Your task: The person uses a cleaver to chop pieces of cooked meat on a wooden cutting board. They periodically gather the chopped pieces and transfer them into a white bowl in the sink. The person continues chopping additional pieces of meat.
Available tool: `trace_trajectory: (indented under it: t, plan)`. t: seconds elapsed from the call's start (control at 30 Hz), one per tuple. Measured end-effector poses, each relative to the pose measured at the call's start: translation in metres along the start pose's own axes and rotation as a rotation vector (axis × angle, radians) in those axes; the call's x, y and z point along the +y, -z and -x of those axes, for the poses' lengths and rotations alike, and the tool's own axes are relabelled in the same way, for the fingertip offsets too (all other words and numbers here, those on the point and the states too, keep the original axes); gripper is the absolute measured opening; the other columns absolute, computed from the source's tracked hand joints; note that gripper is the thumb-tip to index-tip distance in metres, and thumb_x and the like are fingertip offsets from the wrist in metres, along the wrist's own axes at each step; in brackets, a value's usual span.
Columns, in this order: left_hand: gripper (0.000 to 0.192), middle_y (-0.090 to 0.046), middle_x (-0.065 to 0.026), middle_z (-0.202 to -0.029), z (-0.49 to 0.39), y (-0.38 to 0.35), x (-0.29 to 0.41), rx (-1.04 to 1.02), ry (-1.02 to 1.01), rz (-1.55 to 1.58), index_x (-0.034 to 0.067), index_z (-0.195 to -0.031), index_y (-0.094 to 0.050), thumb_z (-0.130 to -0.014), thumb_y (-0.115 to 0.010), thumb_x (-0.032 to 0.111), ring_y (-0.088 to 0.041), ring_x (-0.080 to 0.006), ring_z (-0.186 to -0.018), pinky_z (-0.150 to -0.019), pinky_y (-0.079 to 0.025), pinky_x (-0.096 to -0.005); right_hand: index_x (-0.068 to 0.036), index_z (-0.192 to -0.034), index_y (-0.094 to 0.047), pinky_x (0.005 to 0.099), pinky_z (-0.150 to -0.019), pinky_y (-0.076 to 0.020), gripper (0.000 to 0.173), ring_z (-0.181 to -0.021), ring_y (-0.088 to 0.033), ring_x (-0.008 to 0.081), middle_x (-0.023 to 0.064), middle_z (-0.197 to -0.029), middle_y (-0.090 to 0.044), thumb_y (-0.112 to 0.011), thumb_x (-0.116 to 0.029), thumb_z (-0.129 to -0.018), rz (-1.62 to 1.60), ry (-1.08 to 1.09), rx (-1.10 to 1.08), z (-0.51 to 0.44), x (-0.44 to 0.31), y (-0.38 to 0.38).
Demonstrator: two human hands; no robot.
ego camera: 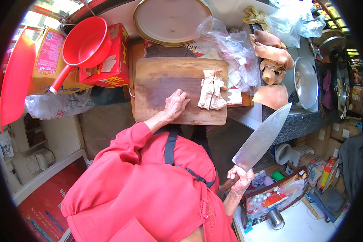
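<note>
My right hand [240, 180] grips a large kitchen knife [263, 137] by its wooden handle, off to the right of the board, with the broad blade pointing up and away. My left hand [177, 104] rests on the near part of a wooden cutting board [160, 78], its fingers curled; whether anything lies under them cannot be seen. Two long pieces of pale meat [211, 89] lie side by side at the board's right end, to the right of my left hand. Several pieces of meat with skin [273, 56] lie on the counter at the right, one broad piece [272, 95] nearest the knife tip.
A metal bowl [305, 83] stands in the sink area on the right. Clear plastic bags [240, 60] lie beside the board, and a large round lid [172, 21] is behind it. A red plastic ladle [84, 42] rests by cardboard boxes [118, 57] at the left. The dark counter edge [293, 128] is near the blade.
</note>
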State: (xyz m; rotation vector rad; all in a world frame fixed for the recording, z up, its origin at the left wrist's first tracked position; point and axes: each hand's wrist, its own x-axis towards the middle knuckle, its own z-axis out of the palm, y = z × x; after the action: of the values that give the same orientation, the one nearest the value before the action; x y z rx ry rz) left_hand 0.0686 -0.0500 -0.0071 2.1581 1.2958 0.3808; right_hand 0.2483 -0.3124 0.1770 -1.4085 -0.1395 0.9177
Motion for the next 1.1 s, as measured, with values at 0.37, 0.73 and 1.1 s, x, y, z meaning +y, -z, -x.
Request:
trace_trajectory:
  t: [0.37, 0.73, 1.1]
  plan:
    - [0.016, -0.055, -0.0132, -0.095, -0.007, -0.003, 0.001, -0.165, -0.051, -0.059, 0.012, -0.098, -0.061, -0.084, -0.059, 0.019, -0.057, -0.0341, -0.094, -0.075, -0.05, -0.0448, 0.005, -0.087, -0.059, 0.0288, -0.045, -0.0473, 0.011, -0.047, -0.051, 0.0152, 0.0095, -0.064, -0.055, -0.059, -0.003, -0.078, -0.012, -0.015, -0.05, -0.004, 0.009, 0.002]
    - [0.013, -0.055, -0.0147, -0.093, -0.011, -0.007, -0.013, -0.058, -0.271, -0.146, 0.008, -0.095, -0.059, -0.085, -0.051, 0.011, -0.058, -0.0358, -0.09, -0.069, -0.052, -0.0457, 0.006, -0.085, -0.056, 0.0284, -0.043, -0.0453, 0.013, -0.046, -0.051, 0.0146, 0.0094, -0.062, -0.053, -0.056, -0.004, -0.078, 0.124, -0.085, -0.067, -0.015, 0.017, 0.018]
    - [0.011, -0.063, -0.0051, -0.085, -0.065, 0.043, 0.148, -0.074, -0.324, 0.571, 0.002, -0.095, -0.066, -0.084, -0.065, 0.0, -0.059, -0.0127, -0.076, -0.067, -0.048, -0.0251, 0.002, -0.078, -0.06, 0.0251, -0.048, -0.0455, 0.008, -0.05, -0.055, 0.0122, 0.0078, -0.063, -0.059, -0.058, -0.004, -0.081, 0.094, -0.015, 0.06, -0.012, -0.002, 0.053]
